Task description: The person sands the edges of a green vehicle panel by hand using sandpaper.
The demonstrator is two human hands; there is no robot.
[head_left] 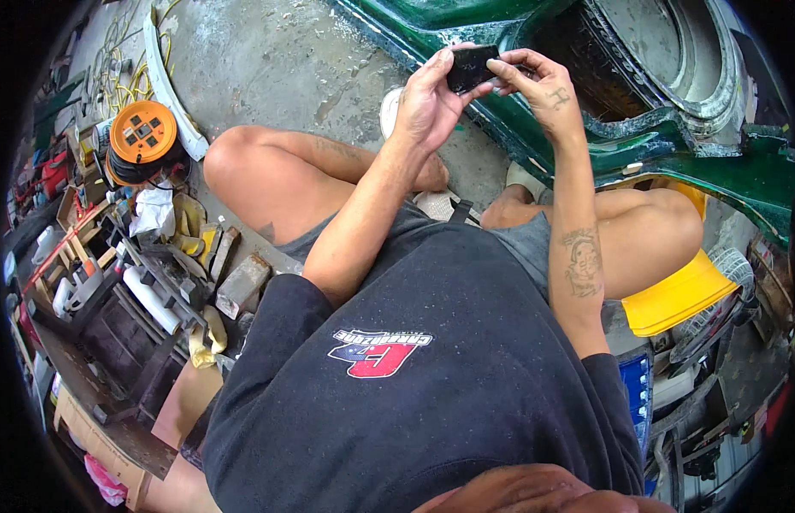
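Both hands [487, 85] grip small black pad [471, 67] — nr green panel [671, 141].

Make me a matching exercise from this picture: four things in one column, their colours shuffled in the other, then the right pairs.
Things:
1. cable reel
2. stool
3. panel
4. small pad, held by the left hand and the right hand

Colours:
a. green
b. black
c. orange
d. yellow

Pairs: 1-c, 2-d, 3-a, 4-b
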